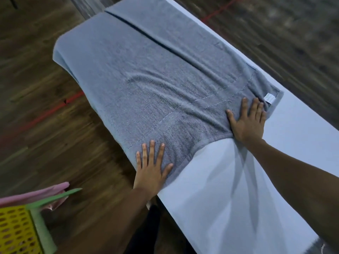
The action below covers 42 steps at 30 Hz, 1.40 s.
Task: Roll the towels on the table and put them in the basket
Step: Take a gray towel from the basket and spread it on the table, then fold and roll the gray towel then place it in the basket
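A large grey-blue towel (156,70) lies spread flat along the white table (229,189), folded lengthwise, its far end hanging over the table's left edge. A small white label sits at its near right corner. My left hand (152,169) presses flat on the towel's near left corner, fingers straight and spread. On the near right end, beside the label, my right hand (247,120) lies flat as well. A yellow perforated basket (16,230) with a green rim stands on the floor at the lower left, and a pink towel (36,195) lies in it.
Dark wooden floor with red tape lines surrounds the table. The bare white tabletop stretches toward me and along the towel's right side.
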Available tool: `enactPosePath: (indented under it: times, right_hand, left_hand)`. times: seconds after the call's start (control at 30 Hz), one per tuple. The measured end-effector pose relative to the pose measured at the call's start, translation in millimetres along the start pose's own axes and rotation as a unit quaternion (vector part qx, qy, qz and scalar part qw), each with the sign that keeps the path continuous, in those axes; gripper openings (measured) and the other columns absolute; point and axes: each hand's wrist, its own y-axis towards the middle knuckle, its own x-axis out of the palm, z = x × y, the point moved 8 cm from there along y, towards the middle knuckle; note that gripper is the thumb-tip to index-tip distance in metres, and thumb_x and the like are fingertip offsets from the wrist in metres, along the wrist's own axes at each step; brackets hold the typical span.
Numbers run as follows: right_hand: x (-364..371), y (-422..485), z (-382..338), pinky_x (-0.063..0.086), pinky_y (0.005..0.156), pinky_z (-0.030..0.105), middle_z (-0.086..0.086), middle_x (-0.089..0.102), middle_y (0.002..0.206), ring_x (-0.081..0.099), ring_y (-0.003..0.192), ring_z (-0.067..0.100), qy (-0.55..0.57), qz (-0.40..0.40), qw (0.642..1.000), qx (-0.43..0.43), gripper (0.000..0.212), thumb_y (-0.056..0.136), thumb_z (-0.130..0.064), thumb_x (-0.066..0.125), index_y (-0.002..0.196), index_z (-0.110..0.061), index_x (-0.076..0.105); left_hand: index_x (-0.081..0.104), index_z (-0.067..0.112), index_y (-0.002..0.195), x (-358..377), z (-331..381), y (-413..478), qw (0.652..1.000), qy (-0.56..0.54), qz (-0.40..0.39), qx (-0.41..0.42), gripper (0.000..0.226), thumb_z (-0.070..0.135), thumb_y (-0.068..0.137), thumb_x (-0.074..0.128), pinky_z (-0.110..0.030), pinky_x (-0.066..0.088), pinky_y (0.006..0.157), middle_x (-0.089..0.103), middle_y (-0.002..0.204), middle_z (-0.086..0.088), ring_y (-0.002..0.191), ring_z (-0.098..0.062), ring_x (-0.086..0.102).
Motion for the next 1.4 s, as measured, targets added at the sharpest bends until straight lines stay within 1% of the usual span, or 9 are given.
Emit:
enactPosePath:
  times: [0.3, 0.77, 0.83, 0.9, 0.97, 1.07, 1.17, 1.27, 1.4]
  right_hand:
    - [-9.2, -107.6, 136.2, -0.005, 0.12, 0.045, 0.013, -0.007, 0.162, -0.009, 0.149, 0.027, -0.021, -0.027, 0.999, -0.019, 0.083, 0.089, -0.075, 0.013, 0.155, -0.026, 0.0]
    - [-18.8, -181.0, 216.9, -0.008, 0.119, 0.042, 0.008, -0.013, 0.162, -0.013, 0.148, 0.024, -0.009, -0.092, 0.996, 0.004, 0.081, 0.09, -0.075, 0.018, 0.154, -0.029, -0.002]
    - [-30.5, -178.5, 212.2, 0.003, 0.119, 0.046, 0.012, 0.003, 0.162, 0.001, 0.149, 0.029, 0.029, -0.102, 0.994, 0.024, 0.074, 0.094, -0.064, 0.035, 0.153, -0.024, 0.015]
    - [-48.7, -179.7, 205.4, 0.026, 0.114, 0.047, 0.018, 0.037, 0.148, 0.032, 0.138, 0.035, 0.104, -0.071, 0.992, 0.03, 0.056, 0.092, -0.045, 0.052, 0.139, -0.014, 0.045]
    - [-70.5, -194.5, 200.7, 0.043, 0.102, 0.041, 0.017, 0.06, 0.126, 0.054, 0.119, 0.033, 0.219, -0.054, 0.973, 0.056, 0.041, 0.089, -0.032, 0.057, 0.121, -0.007, 0.062]
    - [-93.8, -233.5, 205.3, 0.044, 0.091, 0.032, 0.012, 0.069, 0.111, 0.062, 0.106, 0.026, 0.336, -0.074, 0.933, 0.103, 0.027, 0.092, -0.024, 0.06, 0.11, -0.006, 0.068]
    - [-100.6, -263.6, 230.1, 0.049, 0.087, 0.033, 0.01, 0.072, 0.095, 0.066, 0.095, 0.026, 0.408, -0.078, 0.898, 0.145, 0.013, 0.09, -0.022, 0.063, 0.093, -0.013, 0.071]
    - [-118.3, -273.6, 273.7, 0.056, 0.081, 0.053, 0.005, 0.071, 0.075, 0.068, 0.079, 0.027, 0.491, -0.05, 0.849, 0.188, 0.012, 0.081, -0.025, 0.067, 0.071, -0.019, 0.07]
    - [-157.8, -262.6, 336.6, 0.057, 0.08, 0.044, 0.007, 0.074, 0.082, 0.07, 0.08, 0.027, 0.533, -0.004, 0.828, 0.176, 0.011, 0.086, -0.016, 0.063, 0.081, -0.019, 0.073]
  left_hand:
    - [0.006, 0.021, 0.155, 46.1, 114.3, -133.1, 1.0, 0.002, -0.004, -0.003, 0.074, 0.066, 0.096, 0.008, -0.052, 0.001, 0.117, 0.0, 0.162, -0.013, 0.148, -0.036, -0.004]
    - [-0.007, 0.028, 0.154, 53.6, 172.4, -204.6, 0.997, -0.033, -0.072, 0.007, 0.077, 0.07, 0.09, 0.004, -0.049, -0.006, 0.117, -0.011, 0.161, -0.008, 0.147, -0.033, -0.014]
    - [0.013, 0.025, 0.154, 32.7, 174.9, -198.7, 0.997, -0.049, -0.058, 0.006, 0.072, 0.063, 0.094, 0.023, -0.051, -0.003, 0.117, 0.011, 0.159, -0.011, 0.147, -0.034, 0.007]
    - [0.032, 0.022, 0.146, 5.6, 177.2, -190.6, 0.996, -0.083, -0.028, 0.001, 0.057, 0.05, 0.098, 0.039, -0.053, 0.006, 0.119, 0.033, 0.149, -0.009, 0.139, -0.03, 0.028]
    - [0.046, 0.02, 0.136, -22.4, 187.6, -182.9, 0.993, -0.12, 0.001, 0.005, 0.043, 0.04, 0.098, 0.045, -0.048, 0.024, 0.114, 0.051, 0.134, -0.005, 0.126, -0.026, 0.044]
    - [0.062, 0.016, 0.111, -57.0, 230.1, -171.7, 0.981, -0.185, 0.005, 0.058, 0.023, 0.026, 0.095, 0.048, -0.04, 0.047, 0.086, 0.067, 0.105, -0.006, 0.098, -0.027, 0.062]
    - [0.066, 0.016, 0.102, -90.3, 287.2, -157.1, 0.972, -0.216, -0.003, 0.096, 0.019, 0.023, 0.094, 0.05, -0.035, 0.048, 0.077, 0.07, 0.097, -0.005, 0.092, -0.027, 0.064]
    - [0.066, 0.019, 0.103, -114.3, 354.3, -138.6, 0.965, -0.22, -0.011, 0.142, 0.02, 0.027, 0.094, 0.051, -0.037, 0.049, 0.077, 0.071, 0.1, -0.006, 0.095, -0.028, 0.063]
    - [0.066, 0.02, 0.102, -134.8, 452.6, -113.3, 0.951, -0.215, -0.015, 0.222, 0.018, 0.026, 0.093, 0.052, -0.039, 0.049, 0.078, 0.071, 0.1, -0.005, 0.097, -0.029, 0.064]
